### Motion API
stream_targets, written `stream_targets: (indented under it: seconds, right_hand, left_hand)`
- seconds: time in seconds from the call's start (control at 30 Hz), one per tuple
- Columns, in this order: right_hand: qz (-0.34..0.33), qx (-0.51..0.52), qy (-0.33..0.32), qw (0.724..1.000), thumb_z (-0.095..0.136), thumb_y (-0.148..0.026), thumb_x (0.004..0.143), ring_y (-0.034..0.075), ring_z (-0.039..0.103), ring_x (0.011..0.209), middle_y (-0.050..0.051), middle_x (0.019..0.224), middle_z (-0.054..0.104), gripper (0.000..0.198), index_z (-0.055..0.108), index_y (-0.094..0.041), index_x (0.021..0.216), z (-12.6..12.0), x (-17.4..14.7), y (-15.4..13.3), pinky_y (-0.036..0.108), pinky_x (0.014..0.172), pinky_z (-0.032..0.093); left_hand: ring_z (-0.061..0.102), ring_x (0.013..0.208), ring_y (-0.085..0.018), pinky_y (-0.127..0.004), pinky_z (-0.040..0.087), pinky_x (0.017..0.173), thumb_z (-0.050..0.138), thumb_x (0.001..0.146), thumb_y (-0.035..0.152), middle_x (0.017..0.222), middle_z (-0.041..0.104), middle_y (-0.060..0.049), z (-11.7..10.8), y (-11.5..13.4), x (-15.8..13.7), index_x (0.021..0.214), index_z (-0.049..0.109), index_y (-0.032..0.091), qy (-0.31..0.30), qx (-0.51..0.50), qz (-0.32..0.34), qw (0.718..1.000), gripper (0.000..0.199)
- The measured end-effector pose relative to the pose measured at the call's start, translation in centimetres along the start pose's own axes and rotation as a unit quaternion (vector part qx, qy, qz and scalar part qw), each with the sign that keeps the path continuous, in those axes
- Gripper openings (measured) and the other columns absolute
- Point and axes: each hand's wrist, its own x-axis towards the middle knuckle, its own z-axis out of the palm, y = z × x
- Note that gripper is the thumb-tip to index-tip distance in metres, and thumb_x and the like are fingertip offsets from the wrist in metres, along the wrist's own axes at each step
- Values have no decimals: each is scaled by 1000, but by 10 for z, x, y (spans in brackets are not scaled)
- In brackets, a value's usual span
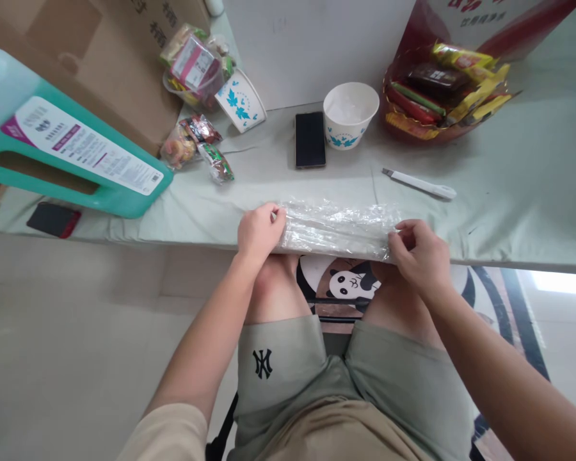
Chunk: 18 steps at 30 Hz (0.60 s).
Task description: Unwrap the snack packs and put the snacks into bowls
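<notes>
A strip of clear, crinkled plastic film (336, 227) lies stretched along the front edge of the table. My left hand (262, 232) pinches its left end between thumb and fingers. At the other end, my right hand (420, 253) grips the film with thumb and forefinger. Behind the right hand rests a white utility knife (420, 184). Farther back, a black phone (310, 141) lies beside an upright paper cup (350, 115) with blue leaves, which has something whitish inside.
A second paper cup (242, 101) lies tilted near a tub of snacks (196, 67) and small wrapped packets (216, 163). A large green jug (72, 141) stands left, before a cardboard box (100, 57). Back right is a red basket of snacks (441, 96). The table cloth (523, 205) hangs over the edge.
</notes>
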Motion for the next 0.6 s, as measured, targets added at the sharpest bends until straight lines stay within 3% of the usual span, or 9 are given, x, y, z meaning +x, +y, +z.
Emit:
stream_targets:
  seconds: [0.1, 0.23, 0.3, 0.4, 0.5, 0.6]
  right_hand:
    - [-36, -19, 6, 999, 59, -38, 88, 25, 66, 76, 7, 84, 69, 20, 63, -24, 102, -3, -5, 10, 41, 70, 52]
    - [-175, -45, 110, 977, 63, -30, 89, 29, 68, 94, 11, 99, 69, 16, 62, -25, 104, -9, -23, 4, 46, 82, 55]
    - [-261, -44, 97, 959, 65, -24, 88, 29, 68, 97, 9, 101, 70, 19, 62, -27, 106, -5, -33, -11, 45, 85, 54]
    - [-345, -56, -1, 937, 61, -18, 90, 30, 67, 114, 9, 120, 72, 29, 63, -29, 117, 19, -40, -39, 46, 96, 51]
    - [-370, -75, -29, 926, 55, -13, 93, 31, 64, 125, 9, 135, 70, 37, 62, -27, 127, 52, -37, -56, 48, 104, 44]
    - [-351, -80, -2, 933, 53, -11, 95, 28, 67, 119, 7, 124, 75, 29, 67, -26, 115, 74, -34, -59, 46, 105, 42]
  left_hand:
    - [58, 65, -23, -31, 32, 62, 55, 94, 35, 69, 67, -5, 9, -1, 5, 91, 72, 24, -8, 95, -11, 995, 21]
    - [63, 69, -26, -32, 33, 64, 50, 98, 38, 75, 71, -8, 22, -3, 4, 106, 72, 25, 13, 144, -37, 989, 27]
    - [64, 70, -26, -31, 33, 65, 49, 99, 40, 76, 71, -8, 25, -3, 2, 108, 71, 25, 27, 145, -40, 988, 28]
    - [65, 71, -26, -32, 33, 65, 48, 100, 40, 78, 72, -8, 26, -2, 0, 109, 70, 25, 34, 138, -49, 989, 28]
    - [66, 73, -26, -32, 33, 66, 49, 100, 38, 80, 73, -8, 22, 0, -1, 108, 68, 25, 25, 126, -61, 990, 25]
    - [66, 73, -25, -32, 34, 67, 51, 99, 37, 79, 72, -6, 17, -2, -1, 104, 68, 25, 17, 100, -59, 993, 22]
